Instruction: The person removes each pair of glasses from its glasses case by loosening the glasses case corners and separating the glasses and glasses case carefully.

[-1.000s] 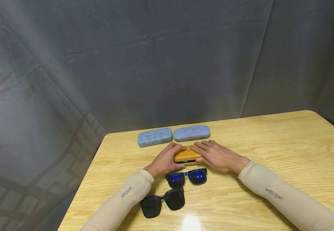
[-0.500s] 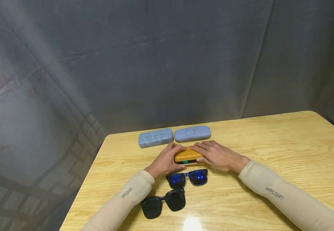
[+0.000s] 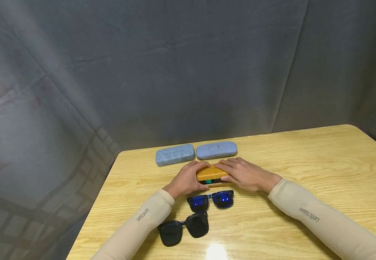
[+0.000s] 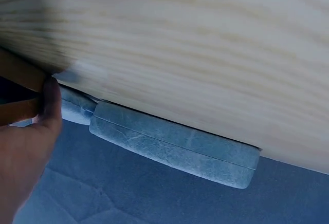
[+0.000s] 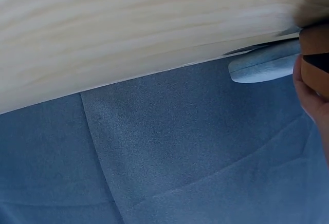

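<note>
Both hands are at an orange glasses case whose lid stands partly raised, with something dark and greenish showing in the gap. My left hand grips its left end, thumb at the front and fingers over the top. At the right end my right hand holds the case, fingers on the lid and thumb at the front edge. The left wrist view shows the orange case gaping beside the fingers. Just in front of it lie sunglasses with blue lenses, and nearer still, black sunglasses.
Behind the orange case, a grey-blue glasses case and a lavender-blue glasses case lie side by side, both closed, near the back edge of the wooden table. A grey curtain hangs right behind the table.
The hands stay on the orange case, almost unmoved. Its lid gap looks about the same or very slightly wider, and the surrounding cases and sunglasses have not moved.
</note>
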### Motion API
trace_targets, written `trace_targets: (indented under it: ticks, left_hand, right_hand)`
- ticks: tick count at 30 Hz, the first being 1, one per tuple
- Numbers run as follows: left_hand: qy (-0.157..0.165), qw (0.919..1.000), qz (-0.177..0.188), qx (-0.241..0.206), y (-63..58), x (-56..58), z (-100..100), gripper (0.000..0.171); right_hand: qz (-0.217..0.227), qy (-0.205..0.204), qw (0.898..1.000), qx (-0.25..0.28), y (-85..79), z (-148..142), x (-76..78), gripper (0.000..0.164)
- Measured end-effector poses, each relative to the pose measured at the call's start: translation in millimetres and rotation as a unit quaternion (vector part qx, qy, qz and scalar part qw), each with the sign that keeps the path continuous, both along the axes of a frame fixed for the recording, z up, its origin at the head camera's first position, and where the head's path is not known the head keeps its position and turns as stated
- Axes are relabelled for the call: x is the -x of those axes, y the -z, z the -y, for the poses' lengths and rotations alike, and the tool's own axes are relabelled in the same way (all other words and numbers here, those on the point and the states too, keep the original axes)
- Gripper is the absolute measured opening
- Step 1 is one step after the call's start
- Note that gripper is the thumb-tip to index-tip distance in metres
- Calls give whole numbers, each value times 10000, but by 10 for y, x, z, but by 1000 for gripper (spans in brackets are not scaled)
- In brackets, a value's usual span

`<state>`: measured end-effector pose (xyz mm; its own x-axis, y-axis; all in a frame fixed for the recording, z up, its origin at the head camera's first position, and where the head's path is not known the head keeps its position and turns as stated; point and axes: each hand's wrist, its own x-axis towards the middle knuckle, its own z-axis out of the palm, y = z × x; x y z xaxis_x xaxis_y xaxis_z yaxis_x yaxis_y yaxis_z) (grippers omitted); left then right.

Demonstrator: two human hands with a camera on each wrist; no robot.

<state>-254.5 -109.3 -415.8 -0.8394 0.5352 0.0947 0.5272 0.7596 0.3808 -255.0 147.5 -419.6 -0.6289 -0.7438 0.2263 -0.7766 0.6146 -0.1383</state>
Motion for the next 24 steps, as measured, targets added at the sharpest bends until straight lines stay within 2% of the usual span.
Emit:
trace_targets:
  ticks: [8,24]
  left_hand:
    - [-10,9999,-12,135,0,19,-1,74]
    - [-36,9998,183,-49,23,26,8,75]
  right_hand:
    - [31,-96,9999,53,-21,6,24,51]
    - [341,-74,9992,167,-47,-3,66,49]
